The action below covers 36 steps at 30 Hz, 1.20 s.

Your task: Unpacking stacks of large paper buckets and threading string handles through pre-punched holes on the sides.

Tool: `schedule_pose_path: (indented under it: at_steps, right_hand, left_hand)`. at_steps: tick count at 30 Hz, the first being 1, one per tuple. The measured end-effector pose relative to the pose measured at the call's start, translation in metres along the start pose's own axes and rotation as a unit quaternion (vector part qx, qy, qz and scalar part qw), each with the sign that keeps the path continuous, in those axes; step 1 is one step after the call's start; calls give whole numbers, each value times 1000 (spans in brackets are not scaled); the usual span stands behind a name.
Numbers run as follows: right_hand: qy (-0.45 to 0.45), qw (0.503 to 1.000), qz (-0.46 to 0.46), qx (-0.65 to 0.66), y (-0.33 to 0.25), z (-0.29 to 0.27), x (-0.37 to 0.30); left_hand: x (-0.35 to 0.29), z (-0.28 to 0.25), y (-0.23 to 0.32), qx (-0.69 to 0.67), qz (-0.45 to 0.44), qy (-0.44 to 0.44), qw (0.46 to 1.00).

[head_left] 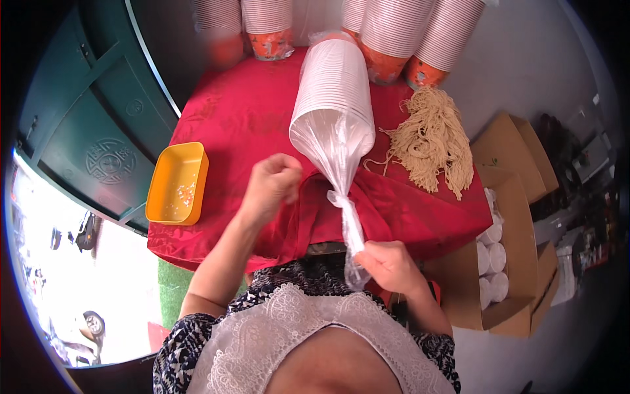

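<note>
A stack of white paper bowls lies on its side in a clear plastic bag, with the wide mouth of the stack toward me. The bag's neck is gathered and twisted tight, with a tie or knot around it close to the table's front edge. My right hand is closed on the tail of the plastic bag below that tie. Left of the neck and apart from it, my left hand is curled closed above the cloth. Whether anything thin is inside its fingers is hidden.
Beige strings lie heaped on the right of the red tablecloth. A yellow plastic tub with small scraps sits at the left edge. More bagged bowl stacks stand at the back. An open cardboard box holds white bagged stacks at right.
</note>
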State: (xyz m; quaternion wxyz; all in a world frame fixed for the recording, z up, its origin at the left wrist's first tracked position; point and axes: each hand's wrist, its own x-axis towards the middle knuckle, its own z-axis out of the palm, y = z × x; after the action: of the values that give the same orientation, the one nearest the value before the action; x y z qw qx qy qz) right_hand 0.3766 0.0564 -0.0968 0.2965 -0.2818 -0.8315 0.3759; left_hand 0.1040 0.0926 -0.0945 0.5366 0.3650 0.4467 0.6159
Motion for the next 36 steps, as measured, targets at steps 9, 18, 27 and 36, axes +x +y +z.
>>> schedule_pose_path:
  at_steps: [9, 18, 27, 36]
  right_hand:
    - [130, 989, 59, -31, 54, -16, 17]
    - [93, 989, 57, -103, 74, 0, 28]
    - [112, 969, 74, 208, 92, -9, 27]
    - [-77, 942, 184, 270, 72, -68, -15]
  left_hand:
    - [-45, -6, -16, 653, 228, -27, 722]
    - [-58, -42, -35, 642, 171, -51, 746]
    - [-74, -37, -38, 648, 240, -59, 721]
    - [-121, -62, 20, 486, -20, -423, 764]
